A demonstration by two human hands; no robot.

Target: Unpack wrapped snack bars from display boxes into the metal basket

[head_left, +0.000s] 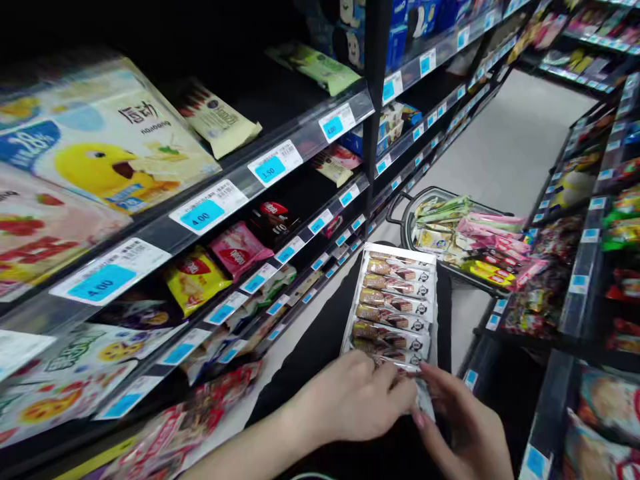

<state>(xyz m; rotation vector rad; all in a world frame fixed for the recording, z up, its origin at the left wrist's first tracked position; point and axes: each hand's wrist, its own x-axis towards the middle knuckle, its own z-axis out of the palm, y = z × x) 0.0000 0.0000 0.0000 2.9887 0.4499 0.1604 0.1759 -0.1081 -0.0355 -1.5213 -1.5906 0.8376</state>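
A white rectangular box (pixel 401 253) of brown-and-white wrapped bars (pixel 395 297) extends beyond my curled left hand (pixel 357 397) and right hand (pixel 463 420), their grip unclear

**Tight at the Sides, Open Above**

A snack shelf (pixel 311 141) on the left and a snack rack (pixel 573 317) on the right wall in both flanks. Air lies free above the far rows of wrapped wafer bars (pixel 393 301) in a white carton (pixel 400 250); the left hand (pixel 357 393) and right hand (pixel 463 413) block its near end. Beyond, a loaded black basket (pixel 473 280) obstructs the aisle floor (pixel 500 140), open farther on.
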